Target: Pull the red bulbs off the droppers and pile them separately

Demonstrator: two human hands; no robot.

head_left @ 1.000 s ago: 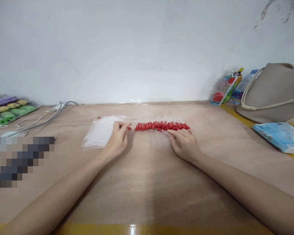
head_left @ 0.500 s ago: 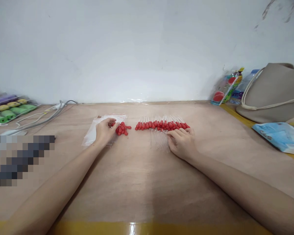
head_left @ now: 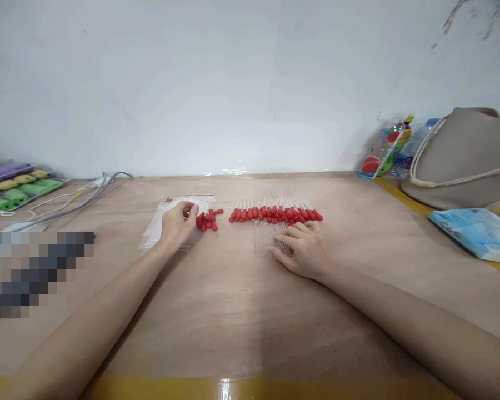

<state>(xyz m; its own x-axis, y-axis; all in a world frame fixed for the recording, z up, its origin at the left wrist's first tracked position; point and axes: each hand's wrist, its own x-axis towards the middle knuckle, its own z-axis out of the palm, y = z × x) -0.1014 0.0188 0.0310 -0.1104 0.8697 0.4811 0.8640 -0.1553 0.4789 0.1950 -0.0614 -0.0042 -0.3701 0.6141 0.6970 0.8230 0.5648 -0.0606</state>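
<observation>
Where a pale wall [head_left: 233, 83] ends, a brown counter [head_left: 216, 333] begins and runs down to 6 o'clock, all directions taken from the middle of the view. At 2 o'clock a grey drawstring bag [head_left: 462, 155] leans by the wall, with a blue packet [head_left: 479, 230] lying flat at 3 o'clock, both well apart from the handwork. Just below centre, two bare hands rest on the counter. The right hand [head_left: 304, 250], at 5 o'clock, lies palm down, thumb and forefinger parted over clear tubes [head_left: 264, 236], nothing plainly gripped. The left hand [head_left: 179, 222], at 8 o'clock, curls above flat clear bags [head_left: 154, 228]; its fingers hide their own tips, so I cannot tell whether they hold anything. Between the hands, red-bulbed droppers [head_left: 275, 214] lie side by side, stems toward 12 o'clock, presumably for tidiness. The tubes lie just below, within the right hand's easy reach. Smallest, loose red bulbs [head_left: 210, 219] sit heaped at the left hand's 3 o'clock, handy for its fingers.
</observation>
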